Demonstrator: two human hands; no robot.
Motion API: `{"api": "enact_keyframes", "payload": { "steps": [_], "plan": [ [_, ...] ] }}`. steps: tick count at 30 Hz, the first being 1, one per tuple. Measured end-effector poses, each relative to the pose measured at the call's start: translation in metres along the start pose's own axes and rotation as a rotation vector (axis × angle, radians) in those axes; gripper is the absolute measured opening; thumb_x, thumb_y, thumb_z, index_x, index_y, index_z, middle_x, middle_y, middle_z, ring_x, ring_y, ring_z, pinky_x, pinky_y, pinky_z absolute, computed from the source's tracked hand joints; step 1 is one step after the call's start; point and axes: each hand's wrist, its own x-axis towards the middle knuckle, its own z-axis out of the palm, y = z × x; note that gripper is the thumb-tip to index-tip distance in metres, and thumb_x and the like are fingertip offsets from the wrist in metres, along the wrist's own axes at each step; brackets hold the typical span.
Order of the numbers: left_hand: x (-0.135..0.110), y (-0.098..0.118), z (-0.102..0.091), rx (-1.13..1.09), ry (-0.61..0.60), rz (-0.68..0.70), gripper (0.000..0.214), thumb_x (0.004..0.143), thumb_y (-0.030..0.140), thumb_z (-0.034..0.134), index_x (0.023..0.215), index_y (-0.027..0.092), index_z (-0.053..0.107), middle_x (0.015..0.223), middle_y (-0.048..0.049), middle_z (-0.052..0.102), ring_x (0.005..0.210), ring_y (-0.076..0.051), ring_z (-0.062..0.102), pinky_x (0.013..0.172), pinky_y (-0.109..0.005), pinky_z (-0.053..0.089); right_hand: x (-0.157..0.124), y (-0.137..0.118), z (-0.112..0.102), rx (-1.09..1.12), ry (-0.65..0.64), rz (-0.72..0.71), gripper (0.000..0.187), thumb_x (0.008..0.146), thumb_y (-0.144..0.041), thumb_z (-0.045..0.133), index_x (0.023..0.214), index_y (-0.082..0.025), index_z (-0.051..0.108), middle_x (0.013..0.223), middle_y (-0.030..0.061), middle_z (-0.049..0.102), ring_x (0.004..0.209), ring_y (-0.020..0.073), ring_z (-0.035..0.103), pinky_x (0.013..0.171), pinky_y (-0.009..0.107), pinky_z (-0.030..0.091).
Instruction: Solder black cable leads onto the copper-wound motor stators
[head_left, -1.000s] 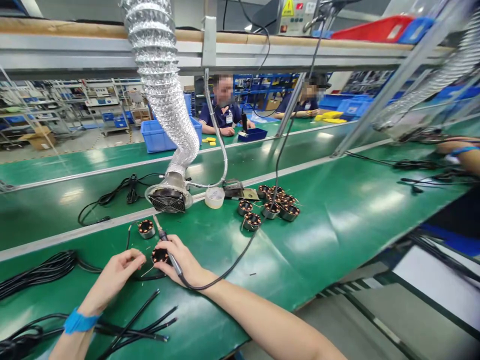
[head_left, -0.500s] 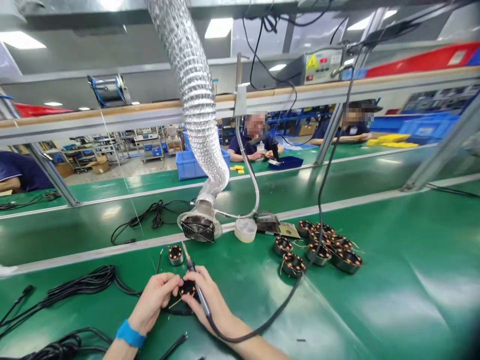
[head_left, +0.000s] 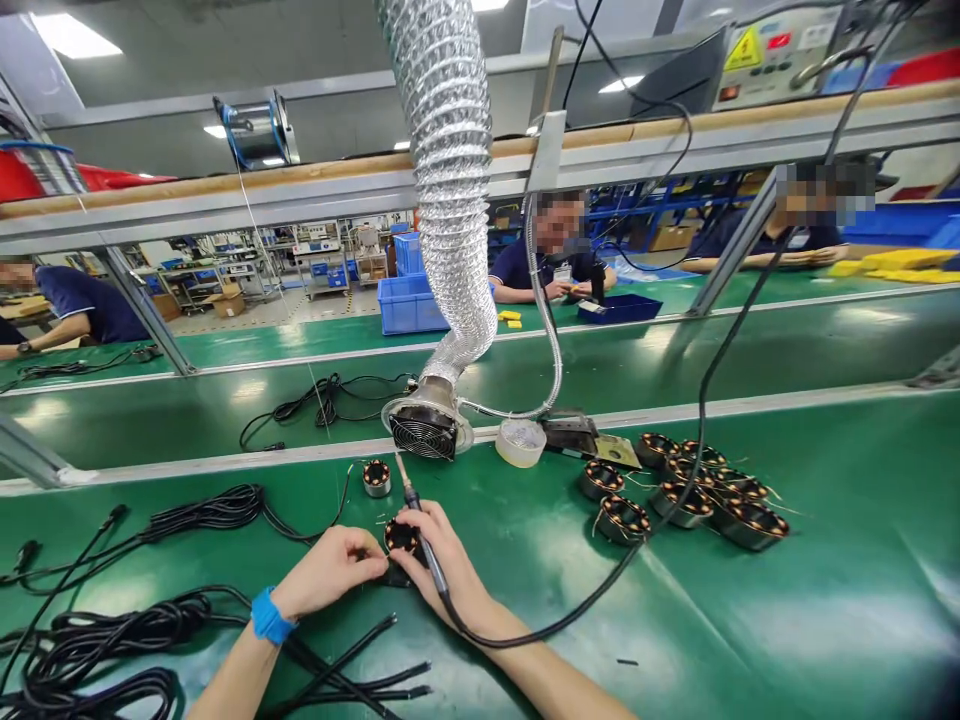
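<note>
My left hand (head_left: 326, 570) pinches a small copper-wound motor stator (head_left: 401, 537) at its edge, holding it low over the green bench. My right hand (head_left: 454, 570) grips a soldering iron (head_left: 415, 510) like a pen, and the iron's thin tip points up and away, just past the stator. The iron's black cable (head_left: 555, 625) trails from my right wrist across the bench. A second stator (head_left: 376, 478) stands a little beyond the hands. A black wire lead runs from under the held stator into the cable bundle on the left.
Black cable bundles (head_left: 112, 640) lie at the left. Several wound stators (head_left: 679, 500) sit grouped at right. Behind are a fume-extractor fan (head_left: 424, 432) with a foil duct (head_left: 450, 180), a tape roll (head_left: 520, 442) and a soldering stand (head_left: 570, 433). Co-workers (head_left: 559, 250) sit across the bench.
My view has swung left and levelled, so the bench items shift right in the frame. Both hands stay together, with the same hold on the stator and the iron.
</note>
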Motion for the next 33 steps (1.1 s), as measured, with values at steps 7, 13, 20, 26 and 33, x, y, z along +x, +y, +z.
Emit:
{"api": "enact_keyframes", "payload": {
  "steps": [7, 13, 20, 26, 33],
  "plan": [
    [0.012, 0.003, 0.011, -0.409, 0.037, -0.16, 0.053, 0.073, 0.066, 0.066, 0.075, 0.013, 0.066, 0.056, 0.0044, 0.052, 0.042, -0.005, 0.022, 0.044, -0.025, 0.012, 0.001, 0.002, -0.001, 0.0, -0.017, -0.002, 0.041, 0.085, -0.008, 0.064, 0.119, -0.028, 0.054, 0.116, 0.0046, 0.053, 0.098, 0.0179, 0.063, 0.087, 0.03, 0.055],
    [0.021, 0.002, 0.02, -0.617, 0.067, -0.226, 0.059, 0.063, 0.069, 0.074, 0.074, 0.012, 0.064, 0.054, 0.0064, 0.048, 0.039, -0.001, 0.015, 0.042, -0.026, 0.004, 0.002, -0.003, -0.003, 0.01, -0.04, -0.013, 0.039, 0.085, -0.009, 0.062, 0.118, -0.027, 0.054, 0.115, 0.006, 0.053, 0.097, 0.0184, 0.064, 0.087, 0.031, 0.055],
    [0.005, 0.007, 0.002, -0.218, 0.274, -0.134, 0.053, 0.081, 0.065, 0.058, 0.073, 0.014, 0.069, 0.059, 0.0005, 0.056, 0.047, -0.009, 0.036, 0.047, -0.024, 0.025, 0.004, -0.006, -0.005, -0.011, -0.027, -0.022, 0.04, 0.085, -0.011, 0.061, 0.12, -0.028, 0.053, 0.115, 0.0058, 0.052, 0.099, 0.019, 0.063, 0.088, 0.032, 0.054],
    [-0.009, 0.004, 0.012, 0.33, 0.17, 0.089, 0.015, 0.082, 0.034, 0.068, 0.08, 0.02, 0.075, 0.084, -0.0043, 0.066, 0.079, -0.02, 0.059, 0.074, -0.03, 0.042, 0.008, -0.006, -0.009, -0.034, 0.018, -0.025, 0.043, 0.079, -0.008, 0.06, 0.118, -0.026, 0.053, 0.113, 0.0061, 0.051, 0.096, 0.0186, 0.064, 0.084, 0.03, 0.055],
    [-0.007, 0.001, 0.016, 0.427, 0.042, 0.151, 0.008, 0.083, 0.025, 0.067, 0.077, 0.02, 0.068, 0.084, -0.0027, 0.066, 0.077, -0.019, 0.058, 0.07, -0.028, 0.04, 0.008, -0.004, -0.013, -0.094, 0.012, -0.041, 0.041, 0.079, -0.008, 0.059, 0.116, -0.026, 0.053, 0.112, 0.006, 0.053, 0.095, 0.0183, 0.064, 0.084, 0.029, 0.055]
  ]
}}
